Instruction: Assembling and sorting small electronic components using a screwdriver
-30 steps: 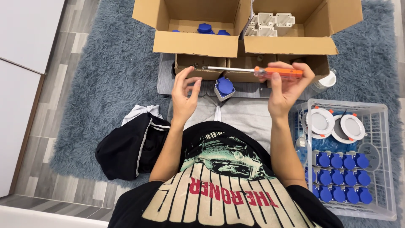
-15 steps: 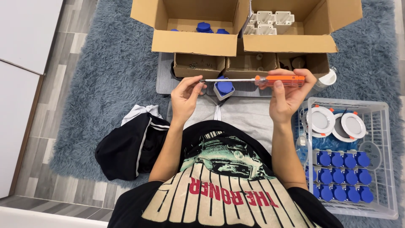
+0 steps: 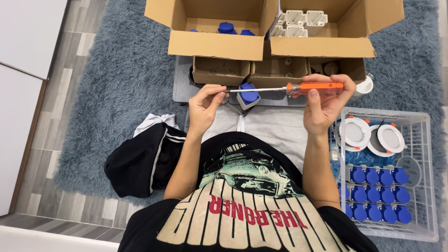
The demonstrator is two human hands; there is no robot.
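Note:
My right hand (image 3: pixel 323 103) grips the orange handle of a screwdriver (image 3: pixel 298 87) held level in front of me, shaft pointing left. My left hand (image 3: pixel 206 105) pinches the metal tip of the shaft between thumb and fingers. Just beyond the shaft, a blue and white part (image 3: pixel 248 94) stands on the grey tray (image 3: pixel 181 84).
Two open cardboard boxes lie ahead: the left one (image 3: pixel 215 44) holds blue parts, the right one (image 3: pixel 322 46) white parts. Small cardboard compartments (image 3: pixel 220 71) sit below them. A white wire basket (image 3: pixel 422 154) at my right holds round white lamps and several blue parts. Black clothing (image 3: pixel 140 161) lies left.
Both hands have come down and toward me with the screwdriver. My left hand, held open near the shaft before, now pinches its tip.

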